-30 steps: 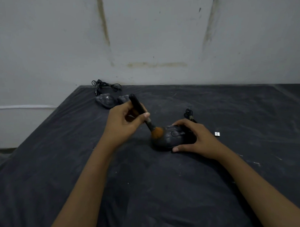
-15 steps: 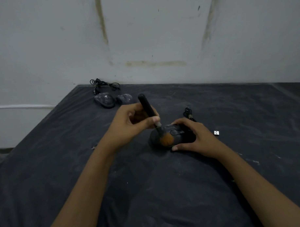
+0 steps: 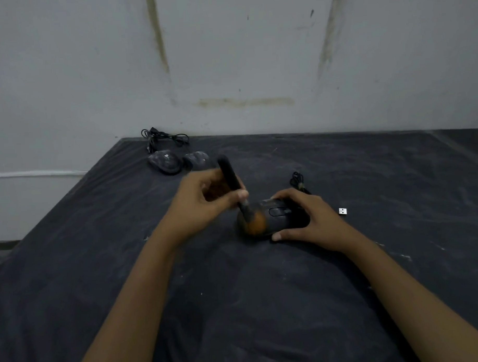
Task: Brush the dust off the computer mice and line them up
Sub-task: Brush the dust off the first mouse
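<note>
Left hand (image 3: 203, 206) pinch-tight on brush (image 3: 231, 175), right hand (image 3: 312, 219) curled round black mouse (image 3: 281, 217) under the brush tip.

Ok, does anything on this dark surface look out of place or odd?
A small white USB receiver lies loose on the dark cloth, right of the mouse that the right hand holds under the brush. The two far mice are grey with dust, a cable tangled behind them.

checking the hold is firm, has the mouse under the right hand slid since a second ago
No. The mouse lies as before beside the small white plug, held by the right hand; only the brush shifted over it.
</note>
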